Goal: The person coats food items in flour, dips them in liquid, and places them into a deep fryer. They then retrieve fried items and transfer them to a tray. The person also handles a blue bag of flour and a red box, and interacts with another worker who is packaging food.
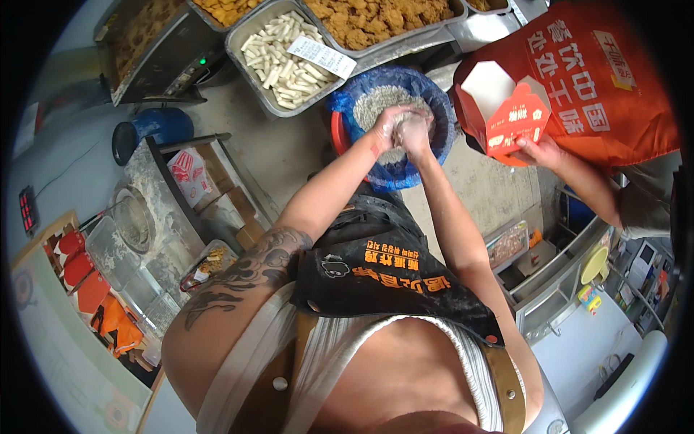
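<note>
My left hand (pixel 386 127) and my right hand (pixel 413 132) are pressed together over a round tub lined with a blue plastic bag (pixel 442 108). Pale, coarse granules (pixel 374 100) fill the bag, and both hands are dusted white. The fingers overlap and face away, so whether anything lies between them is hidden. A red rim (pixel 339 133) shows at the tub's left side.
Metal trays with white sticks (pixel 287 73) and fried, battered pieces (pixel 374 21) stand beyond the tub. At the right, a co-worker's hand (pixel 537 151) holds a red and white takeaway box (pixel 512 122). A metal rail (pixel 547 301) runs at the lower right.
</note>
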`<move>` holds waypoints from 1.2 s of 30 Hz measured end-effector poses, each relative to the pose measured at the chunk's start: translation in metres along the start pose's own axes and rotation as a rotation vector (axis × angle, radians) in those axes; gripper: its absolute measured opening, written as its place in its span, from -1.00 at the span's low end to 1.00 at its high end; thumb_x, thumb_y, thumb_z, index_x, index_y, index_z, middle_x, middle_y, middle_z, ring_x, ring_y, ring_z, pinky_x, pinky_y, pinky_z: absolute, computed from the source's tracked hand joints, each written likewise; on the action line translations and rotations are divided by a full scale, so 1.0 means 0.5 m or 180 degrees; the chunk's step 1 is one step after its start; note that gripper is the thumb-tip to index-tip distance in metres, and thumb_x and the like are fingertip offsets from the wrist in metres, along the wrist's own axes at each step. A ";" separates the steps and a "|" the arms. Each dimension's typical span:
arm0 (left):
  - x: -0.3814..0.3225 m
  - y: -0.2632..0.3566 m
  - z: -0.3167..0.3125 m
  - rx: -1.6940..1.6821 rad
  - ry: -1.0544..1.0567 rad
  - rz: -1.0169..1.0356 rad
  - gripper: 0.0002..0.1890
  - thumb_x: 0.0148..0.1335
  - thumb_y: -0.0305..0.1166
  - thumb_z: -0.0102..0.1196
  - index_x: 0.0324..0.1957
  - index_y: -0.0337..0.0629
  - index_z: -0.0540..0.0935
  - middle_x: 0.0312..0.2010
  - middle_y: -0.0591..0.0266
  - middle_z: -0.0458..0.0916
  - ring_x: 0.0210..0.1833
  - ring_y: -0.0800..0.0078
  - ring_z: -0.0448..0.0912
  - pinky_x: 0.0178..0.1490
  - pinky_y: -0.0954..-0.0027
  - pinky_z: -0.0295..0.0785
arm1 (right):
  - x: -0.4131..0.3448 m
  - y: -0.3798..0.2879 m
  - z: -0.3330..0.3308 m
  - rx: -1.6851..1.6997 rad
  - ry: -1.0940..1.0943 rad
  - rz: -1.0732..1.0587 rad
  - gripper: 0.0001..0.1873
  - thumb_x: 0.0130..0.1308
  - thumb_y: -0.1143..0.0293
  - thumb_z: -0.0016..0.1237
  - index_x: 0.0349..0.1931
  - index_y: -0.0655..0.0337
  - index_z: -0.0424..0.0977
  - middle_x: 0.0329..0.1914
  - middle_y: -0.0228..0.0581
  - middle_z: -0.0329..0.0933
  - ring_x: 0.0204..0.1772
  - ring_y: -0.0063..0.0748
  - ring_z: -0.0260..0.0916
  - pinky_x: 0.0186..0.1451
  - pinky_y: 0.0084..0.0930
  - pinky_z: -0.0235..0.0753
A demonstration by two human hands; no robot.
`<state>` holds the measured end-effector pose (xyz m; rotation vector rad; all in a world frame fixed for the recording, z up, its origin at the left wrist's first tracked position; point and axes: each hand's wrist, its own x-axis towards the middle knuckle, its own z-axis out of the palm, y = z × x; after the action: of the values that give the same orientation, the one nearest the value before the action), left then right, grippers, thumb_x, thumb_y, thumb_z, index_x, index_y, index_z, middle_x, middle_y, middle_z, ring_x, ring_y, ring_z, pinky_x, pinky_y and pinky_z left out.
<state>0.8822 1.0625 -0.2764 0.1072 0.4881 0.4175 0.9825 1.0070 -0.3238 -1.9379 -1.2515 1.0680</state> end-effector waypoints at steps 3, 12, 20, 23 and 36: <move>0.003 -0.009 -0.007 -0.0259 -0.0024 -0.0174 -0.56 0.27 -0.14 -0.08 -0.13 -0.37 0.65 -0.06 -0.13 0.65 0.01 0.14 0.63 0.18 0.26 0.46 | 0.011 0.027 0.026 0.0981 0.0447 0.0719 -0.82 0.03 0.52 -0.19 -0.58 0.38 0.51 -0.55 0.13 0.50 -0.48 -0.12 0.52 -0.37 -0.24 0.48; 0.087 -0.130 -0.099 -0.0194 0.1643 0.0340 -0.74 0.26 -0.08 0.06 -0.38 -0.01 0.60 -0.38 0.26 0.62 -0.27 0.36 0.57 -0.12 0.26 0.45 | -0.002 -0.009 0.007 -0.0920 0.0835 0.0674 -0.57 0.17 0.19 -0.04 -0.53 0.51 0.54 -0.46 0.41 0.50 -0.28 0.29 0.57 -0.21 0.02 0.50; 0.144 -0.193 -0.064 0.3243 0.2317 0.1186 -0.69 0.34 -0.27 -0.18 -0.25 -0.15 0.65 -0.29 0.13 0.64 -0.22 0.28 0.59 -0.12 0.26 0.46 | 0.034 0.066 -0.005 -0.2575 0.0378 -0.0071 -0.71 0.26 0.21 -0.05 -0.36 0.27 0.60 -0.36 -0.09 0.66 -0.33 -0.22 0.63 -0.31 -0.32 0.57; 0.250 -0.227 -0.053 0.5454 0.3160 0.0725 -0.69 0.31 -0.33 -0.20 -0.22 -0.22 0.64 -0.25 -0.02 0.65 -0.19 0.20 0.60 -0.09 0.28 0.46 | 0.034 0.076 -0.027 -0.2109 0.0318 0.0022 -0.75 0.28 0.24 -0.06 -0.39 0.21 0.57 -0.40 -0.14 0.65 -0.34 -0.23 0.63 -0.35 -0.32 0.56; 0.280 -0.243 -0.045 0.3212 0.3824 0.0927 -0.71 0.24 -0.22 -0.08 -0.25 -0.08 0.69 -0.12 -0.03 0.65 -0.06 0.01 0.57 0.11 0.06 0.38 | 0.015 0.055 -0.050 0.1169 -0.0296 0.0829 -0.83 0.31 0.30 -0.09 -0.41 0.14 0.48 -0.56 -0.35 0.48 -0.60 -0.45 0.41 -0.62 -0.42 0.34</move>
<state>1.0277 1.0096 -0.3809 0.9422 1.8624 0.4552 1.0183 1.0021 -0.3358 -1.8098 -0.7901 1.4222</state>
